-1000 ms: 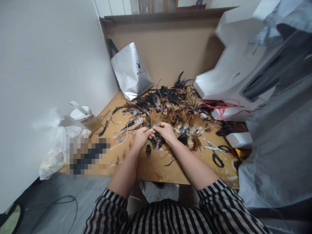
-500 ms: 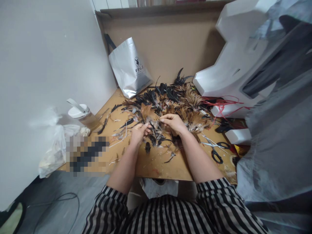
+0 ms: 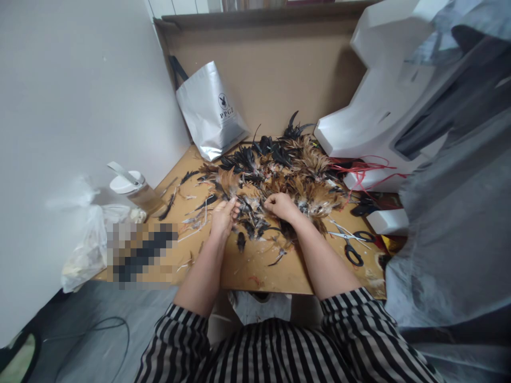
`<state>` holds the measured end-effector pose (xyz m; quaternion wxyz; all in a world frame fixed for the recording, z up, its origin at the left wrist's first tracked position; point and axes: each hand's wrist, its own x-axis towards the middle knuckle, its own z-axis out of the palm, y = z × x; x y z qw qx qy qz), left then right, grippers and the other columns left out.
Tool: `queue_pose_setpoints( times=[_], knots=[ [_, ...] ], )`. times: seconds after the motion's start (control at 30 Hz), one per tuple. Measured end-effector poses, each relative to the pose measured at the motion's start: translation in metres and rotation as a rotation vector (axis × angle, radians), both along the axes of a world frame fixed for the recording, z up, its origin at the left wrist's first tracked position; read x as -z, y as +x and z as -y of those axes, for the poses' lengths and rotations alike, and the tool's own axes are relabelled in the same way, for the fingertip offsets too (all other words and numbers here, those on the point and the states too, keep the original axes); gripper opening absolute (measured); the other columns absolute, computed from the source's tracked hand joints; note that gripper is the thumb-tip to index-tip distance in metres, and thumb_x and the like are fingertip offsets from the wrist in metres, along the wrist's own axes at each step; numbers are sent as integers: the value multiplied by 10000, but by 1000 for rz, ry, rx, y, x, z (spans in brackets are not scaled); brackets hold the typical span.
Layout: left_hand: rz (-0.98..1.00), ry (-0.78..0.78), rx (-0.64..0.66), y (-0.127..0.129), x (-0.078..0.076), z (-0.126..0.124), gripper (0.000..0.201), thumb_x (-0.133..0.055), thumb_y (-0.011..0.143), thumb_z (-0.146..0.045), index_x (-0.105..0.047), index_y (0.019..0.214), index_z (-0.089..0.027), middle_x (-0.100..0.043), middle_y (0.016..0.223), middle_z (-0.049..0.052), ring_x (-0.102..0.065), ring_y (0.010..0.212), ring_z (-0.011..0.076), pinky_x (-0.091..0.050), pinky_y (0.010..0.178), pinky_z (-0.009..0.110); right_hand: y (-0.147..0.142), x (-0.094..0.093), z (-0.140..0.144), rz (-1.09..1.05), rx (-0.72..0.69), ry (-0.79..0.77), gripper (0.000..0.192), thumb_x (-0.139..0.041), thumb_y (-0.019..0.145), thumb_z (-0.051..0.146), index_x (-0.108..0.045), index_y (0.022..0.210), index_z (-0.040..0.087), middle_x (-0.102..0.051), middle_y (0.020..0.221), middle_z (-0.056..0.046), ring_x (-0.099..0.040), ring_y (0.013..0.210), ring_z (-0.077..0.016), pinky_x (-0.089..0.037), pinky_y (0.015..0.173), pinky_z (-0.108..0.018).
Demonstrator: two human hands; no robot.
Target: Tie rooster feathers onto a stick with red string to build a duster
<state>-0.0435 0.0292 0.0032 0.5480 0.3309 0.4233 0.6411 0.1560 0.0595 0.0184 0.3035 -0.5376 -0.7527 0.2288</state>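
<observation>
Cardboard table (image 3: 255, 271) carries a feather pile (image 3: 279, 170); the hands have parted, left hand (image 3: 223, 215) pinching a tan feather (image 3: 228, 183), right hand (image 3: 281, 206) fisted on feathers.

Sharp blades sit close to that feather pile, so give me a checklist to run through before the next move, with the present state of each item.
1. Left hand on the feathers: ok, its fingertips pinch a brown feather tuft.
2. Right hand on the feather pile: ok, curled closed, contents hidden.
3. Scissors apart from both hands: ok, lying to the right.
4. Scissors closed: not ok, blades look parted.
5. Bottle away from the hands: ok, at the table's left edge.
6. Red strings free of the feathers: cannot tell.
</observation>
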Motion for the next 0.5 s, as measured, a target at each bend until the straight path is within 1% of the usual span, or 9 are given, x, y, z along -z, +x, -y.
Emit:
queue_pose_setpoints(
  times=[0.1, 0.17, 0.27, 0.33, 0.37, 0.43, 0.5],
  knots=[
    [18, -26, 2, 1, 0, -1, 259, -700, 629, -351, -597, 715, -129, -557, 532, -19, -419, 385, 22, -262, 355, 136, -11, 4, -4, 92, 94, 4, 160, -528, 693, 193, -687, 683, 179, -678, 698, -57, -607, 664, -166, -408, 617, -241],
    [27, -41, 9, 1, 1, -2, 262, -698, 631, -352, -601, 730, -130, -538, 511, -29, -401, 372, 21, -251, 351, 138, -18, 2, -8, 176, 162, -16, 179, -516, 714, 214, -692, 717, 180, -685, 757, -85, -619, 728, -181, -414, 656, -251],
    [74, -18, 1, 0, 1, -2, 278, -719, 607, -330, -606, 751, -120, -553, 541, -25, -418, 392, 17, -260, 363, 131, -29, -4, -12, 327, 253, -122, 216, -524, 722, 268, -697, 799, 163, -679, 850, -134, -624, 814, -218, -425, 689, -276],
    [94, -14, 4, -1, 2, -3, 281, -723, 603, -326, -607, 746, -113, -551, 539, -24, -421, 396, 17, -261, 365, 130, -35, -8, -15, 398, 290, -201, 247, -541, 705, 276, -693, 847, 142, -668, 899, -163, -624, 837, -244, -432, 686, -292],
    [97, -19, 8, -1, 2, -3, 278, -721, 607, -327, -607, 742, -111, -544, 529, -26, -417, 393, 17, -259, 364, 130, -37, -8, -17, 413, 297, -224, 252, -545, 696, 264, -691, 851, 130, -664, 908, -174, -623, 836, -251, -432, 682, -296],
    [99, -31, 17, -1, 2, -2, 269, -715, 618, -326, -608, 734, -108, -532, 511, -29, -411, 387, 17, -257, 362, 132, -38, -7, -20, 374, 272, -218, 224, -539, 682, 227, -690, 802, 114, -666, 870, -170, -624, 803, -244, -428, 670, -287],
    [112, -28, 20, -1, 1, -2, 257, -716, 620, -311, -609, 730, -105, -543, 525, -23, -422, 400, 16, -265, 367, 129, -36, -3, -24, 224, 194, -167, 181, -530, 671, 209, -679, 716, 115, -668, 765, -125, -617, 726, -206, -420, 642, -260]
  ],
)
